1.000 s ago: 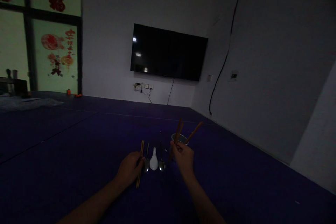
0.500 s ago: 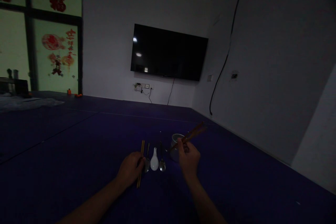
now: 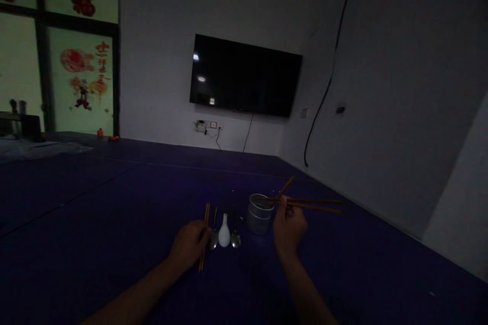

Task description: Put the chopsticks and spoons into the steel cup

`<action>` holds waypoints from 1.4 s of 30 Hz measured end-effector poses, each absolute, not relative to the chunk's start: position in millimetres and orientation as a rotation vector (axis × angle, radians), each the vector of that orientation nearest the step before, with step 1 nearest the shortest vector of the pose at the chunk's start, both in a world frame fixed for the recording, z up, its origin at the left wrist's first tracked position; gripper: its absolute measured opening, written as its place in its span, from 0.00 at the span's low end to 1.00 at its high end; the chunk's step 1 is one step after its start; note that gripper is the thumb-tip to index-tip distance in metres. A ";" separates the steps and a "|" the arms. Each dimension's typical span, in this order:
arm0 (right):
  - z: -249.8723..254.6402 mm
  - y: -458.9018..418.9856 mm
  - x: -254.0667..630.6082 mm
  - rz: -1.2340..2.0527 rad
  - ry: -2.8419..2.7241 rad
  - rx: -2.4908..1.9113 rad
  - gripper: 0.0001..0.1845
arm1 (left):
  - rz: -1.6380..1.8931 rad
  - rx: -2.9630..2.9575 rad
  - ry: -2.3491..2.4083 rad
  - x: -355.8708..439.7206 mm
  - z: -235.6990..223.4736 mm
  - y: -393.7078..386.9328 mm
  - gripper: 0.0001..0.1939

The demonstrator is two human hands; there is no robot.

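Observation:
My right hand (image 3: 290, 226) is closed around a pair of wooden chopsticks (image 3: 316, 204), beside the mesh-like cylindrical holder (image 3: 259, 219). The pair lies nearly level, its tips over the holder's rim and its other ends spread to the right. Another chopstick (image 3: 286, 186) leans out of the holder. On the purple surface, my left hand (image 3: 191, 245) rests with curled fingers over a second pair of chopsticks (image 3: 202, 262), hiding their middle. To its right lie a metal spoon (image 3: 214, 238), a white soup spoon (image 3: 224, 236) and another metal spoon (image 3: 236, 239), side by side.
A wide purple tabletop (image 3: 160, 198) with seams reaches the walls. Clear plastic sheeting (image 3: 41, 148) and a dark box (image 3: 30, 127) are at the far left, near small orange items (image 3: 100, 133). A television (image 3: 246, 76) and a hanging black cable (image 3: 324, 96) are on the walls.
My right hand has moved right, away from the holder. The chopsticks in it have swung from a slant to nearly level, apart from the one leaning in the holder. My left hand stays put.

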State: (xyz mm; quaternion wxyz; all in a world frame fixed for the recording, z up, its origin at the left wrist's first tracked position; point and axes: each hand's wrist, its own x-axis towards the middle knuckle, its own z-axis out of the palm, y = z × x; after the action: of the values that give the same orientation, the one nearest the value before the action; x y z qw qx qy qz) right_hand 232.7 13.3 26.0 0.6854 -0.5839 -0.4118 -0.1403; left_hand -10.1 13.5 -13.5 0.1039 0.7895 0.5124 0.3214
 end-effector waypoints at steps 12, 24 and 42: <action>18.5 22.6 241.5 -0.289 -1.060 -1.474 0.32 | 0.931 2.331 1.525 -9.2 -16.2 14.3 0.16; 15.6 28.7 244.3 -0.372 -1.288 -1.630 0.27 | 0.942 2.346 1.510 -9.2 -19.7 17.7 0.15; 12.0 31.1 239.2 -0.289 -1.300 -1.751 0.26 | 0.922 2.308 1.518 -10.1 -15.9 15.2 0.16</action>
State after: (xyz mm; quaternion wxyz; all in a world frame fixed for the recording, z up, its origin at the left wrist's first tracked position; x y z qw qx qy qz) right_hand 239.2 31.1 12.0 0.4535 -0.7094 -0.5267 -0.1171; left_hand -10.1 15.2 -15.9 0.1146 0.7873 0.5178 0.3145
